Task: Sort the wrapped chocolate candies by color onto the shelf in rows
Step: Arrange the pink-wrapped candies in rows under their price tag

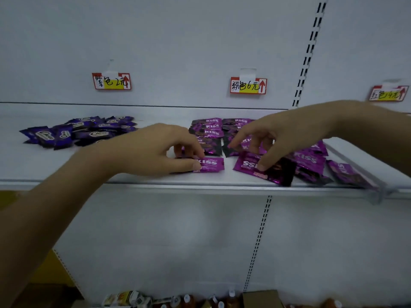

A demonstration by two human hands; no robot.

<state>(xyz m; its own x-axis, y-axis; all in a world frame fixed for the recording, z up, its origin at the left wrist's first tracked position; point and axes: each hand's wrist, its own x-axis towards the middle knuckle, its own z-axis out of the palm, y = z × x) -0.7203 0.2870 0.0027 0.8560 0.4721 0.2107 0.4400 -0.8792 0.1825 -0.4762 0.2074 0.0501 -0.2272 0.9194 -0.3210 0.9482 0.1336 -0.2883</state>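
Magenta KISS candies [208, 126] are being rowed mid-shelf [133, 182]. Left hand [155, 150] is pinching one packet [210, 164]; right hand [278, 138], fingers spread, is pressing another [246, 166]. Next: aligning both nearer the row.

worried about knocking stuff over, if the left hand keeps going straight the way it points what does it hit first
Probably the stacked pink Kiss candies just beyond the left hand, though depth is unclear.
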